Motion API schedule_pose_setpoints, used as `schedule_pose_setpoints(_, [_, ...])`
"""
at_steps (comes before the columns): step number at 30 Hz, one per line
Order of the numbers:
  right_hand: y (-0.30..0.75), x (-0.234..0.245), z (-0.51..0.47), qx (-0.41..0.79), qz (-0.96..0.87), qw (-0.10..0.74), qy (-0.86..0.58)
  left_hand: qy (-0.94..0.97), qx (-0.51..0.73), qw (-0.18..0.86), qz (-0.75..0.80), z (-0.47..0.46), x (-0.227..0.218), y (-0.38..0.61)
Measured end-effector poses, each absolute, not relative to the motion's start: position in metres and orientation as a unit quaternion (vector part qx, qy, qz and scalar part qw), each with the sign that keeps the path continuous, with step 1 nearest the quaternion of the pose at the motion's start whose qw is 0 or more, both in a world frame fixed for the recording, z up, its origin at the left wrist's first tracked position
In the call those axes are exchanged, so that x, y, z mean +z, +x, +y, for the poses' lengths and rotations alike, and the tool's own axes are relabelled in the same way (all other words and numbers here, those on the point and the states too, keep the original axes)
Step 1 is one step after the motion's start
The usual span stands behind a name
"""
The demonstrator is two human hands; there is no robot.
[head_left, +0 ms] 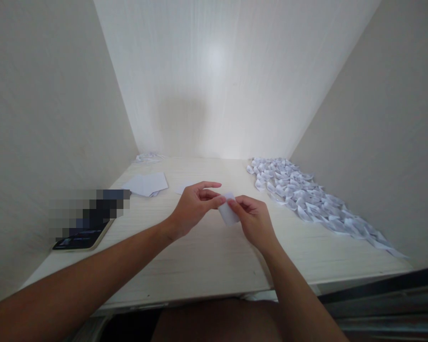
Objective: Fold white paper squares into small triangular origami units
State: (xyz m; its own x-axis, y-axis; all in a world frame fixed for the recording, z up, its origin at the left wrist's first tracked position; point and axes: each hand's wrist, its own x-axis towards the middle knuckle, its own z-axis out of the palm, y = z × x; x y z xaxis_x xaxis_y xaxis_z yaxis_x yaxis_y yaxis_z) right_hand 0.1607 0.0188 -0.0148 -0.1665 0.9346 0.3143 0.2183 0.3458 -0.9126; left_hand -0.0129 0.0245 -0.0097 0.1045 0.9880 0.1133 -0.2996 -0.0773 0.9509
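A small piece of white paper is held above the middle of the table, between both hands. My left hand pinches its upper left edge with thumb and fingers, the index finger stretched out above. On the other side, my right hand grips the paper's upper right edge, its thumb on the front and its fingers curled behind. Whether the paper has folds in it I cannot tell. Behind my left hand, part of another white paper piece shows on the table.
Many folded white paper pieces lie heaped along the right wall. A stack of white paper sheets lies at the left, with thin paper scraps in the back corner. A phone, partly blurred out, leans by the left wall. Panels enclose the table.
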Motion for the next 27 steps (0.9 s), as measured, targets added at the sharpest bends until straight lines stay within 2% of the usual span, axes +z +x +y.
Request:
schedule_pose_setpoints(4, [0.1604,-0.017,0.0204,0.384,-0.644,0.498,-0.435,0.427,0.566,0.606,0.36,0.0262,-0.0116,-0.0139])
schedule_pose_setpoints(15, [0.1585,-0.0219,0.0221,0.375,-0.646,0.512,-0.424,0.445,0.562,0.59,0.371,0.0254,-0.0066,-0.0159])
schedule_pose_setpoints(27, [0.1548,-0.0181,0.0165,0.291,-0.669,0.529,-0.433,0.436,0.585,0.591,0.344,0.0269,-0.0065,-0.0168])
